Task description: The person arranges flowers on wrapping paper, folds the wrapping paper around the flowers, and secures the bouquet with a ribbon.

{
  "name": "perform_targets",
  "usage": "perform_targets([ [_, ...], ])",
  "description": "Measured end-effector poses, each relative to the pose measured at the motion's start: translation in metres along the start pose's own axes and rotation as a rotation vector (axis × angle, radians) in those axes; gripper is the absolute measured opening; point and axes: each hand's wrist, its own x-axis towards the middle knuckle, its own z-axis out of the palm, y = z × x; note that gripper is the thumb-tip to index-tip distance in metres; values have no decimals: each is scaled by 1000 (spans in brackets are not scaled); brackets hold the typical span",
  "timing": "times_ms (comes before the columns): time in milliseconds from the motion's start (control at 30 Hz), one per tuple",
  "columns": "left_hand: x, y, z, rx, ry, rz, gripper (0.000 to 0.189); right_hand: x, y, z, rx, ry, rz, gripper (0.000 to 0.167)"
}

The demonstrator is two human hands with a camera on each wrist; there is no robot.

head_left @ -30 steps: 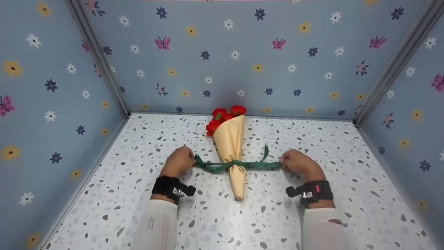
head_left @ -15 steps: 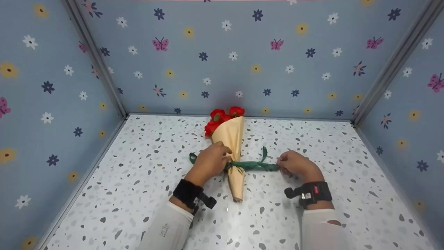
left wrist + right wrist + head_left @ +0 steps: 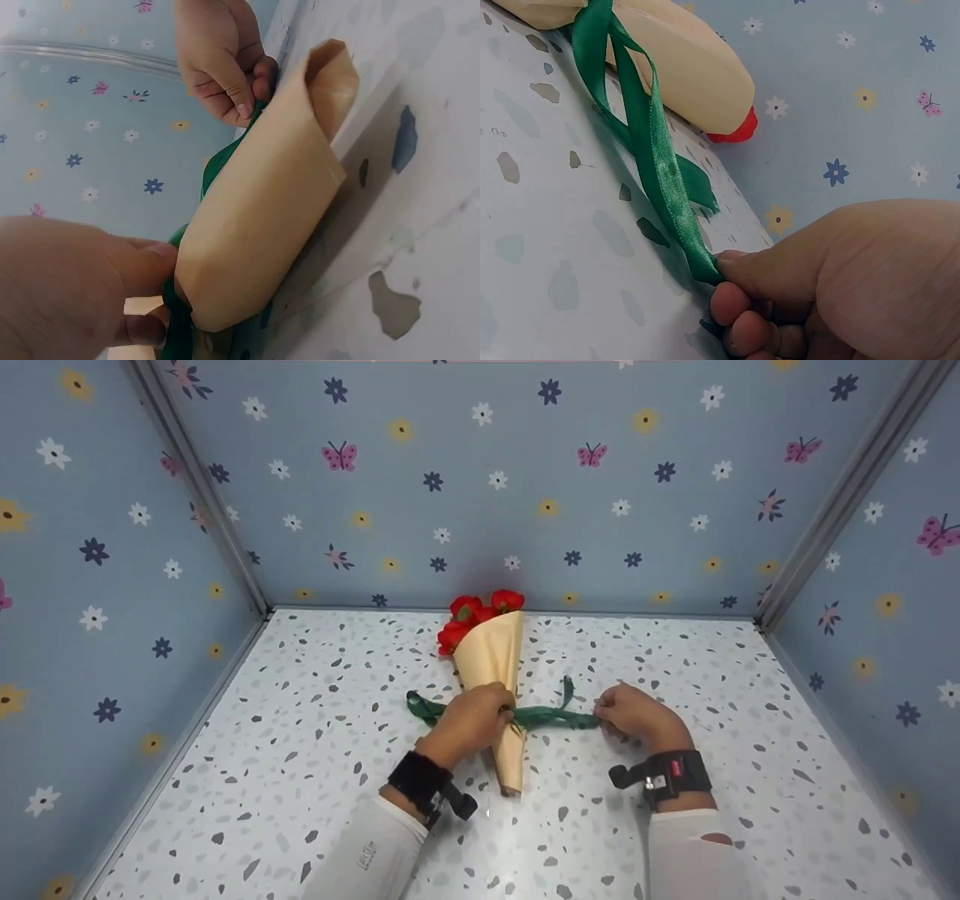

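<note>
A bouquet of red flowers (image 3: 465, 619) in cream wrapping paper (image 3: 487, 652) lies on the table, blooms toward the back wall. Green satin ribbon (image 3: 544, 716) is tied round its narrow waist. My left hand (image 3: 472, 720) is at the knot, thumb and fingers pinching the ribbon there, as the left wrist view shows close up; the hand covers the knot in the head view. To the right, my right hand (image 3: 637, 712) pinches the end of a ribbon loop (image 3: 664, 180) and holds it out sideways. Loose ribbon (image 3: 424, 707) pokes out left of my left hand.
The white speckled table (image 3: 300, 660) is enclosed by blue walls (image 3: 480, 472) patterned with flowers and butterflies. A short ribbon tail (image 3: 568, 690) stands up between the bouquet and my right hand. Black camera straps (image 3: 420, 780) sit on both wrists.
My left hand has let go of the left ribbon loop and moved right to the knot, where it now pinches. The left loop has slackened. My right hand keeps its hold on the right side.
</note>
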Motion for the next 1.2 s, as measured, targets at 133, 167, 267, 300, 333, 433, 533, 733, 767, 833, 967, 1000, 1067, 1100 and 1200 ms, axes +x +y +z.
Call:
perform_targets([
  [133, -2, -9, -3, -284, -44, -60, 12, 0, 0, 0, -8, -1, -2, 24],
  [167, -3, -11, -3, -337, -62, -62, 15, 0, 0, 0, -11, -1, -3, 24],
  [267, -5, -17, -5, -427, -119, -48, 24, 0, 0, 0, -17, -7, 2, 24],
  [300, -6, -18, -5, -436, -136, -42, 25, 0, 0, 0, -17, -9, 6, 24],
  [333, -7, -19, -6, -433, -146, -33, 26, 0, 0, 0, -16, -10, 10, 24],
  [433, -8, -20, -10, -389, -151, -10, 30, 0, -1, 0, -10, -10, 10, 24],
  [533, -10, -20, -19, -292, -154, -20, 40, 0, -1, 0, 3, -7, 7, 24],
  [733, -18, -30, -36, -72, -242, -211, 43, -1, -1, 0, 20, -4, 40, 25],
  [767, -19, -32, -36, -56, -254, -249, 44, -2, -1, 0, 16, -2, 43, 25],
  [833, -21, -33, -36, -47, -266, -309, 44, -3, -1, 0, 12, 1, 46, 24],
  [967, -21, -33, -30, -37, -268, -312, 50, -3, -1, -1, 25, 3, 41, 24],
  [1000, -20, -33, -28, -28, -266, -292, 47, -3, -1, 0, 24, 3, 37, 24],
  [1067, -21, -33, -27, -9, -254, -255, 40, -2, -1, 0, 26, 3, 32, 24],
  [1100, -22, -33, -27, -1, -246, -252, 34, -2, -1, 0, 25, 3, 31, 24],
  [1200, -24, -37, -32, 49, -198, -268, 24, -2, -1, 0, 12, 5, 26, 25],
])
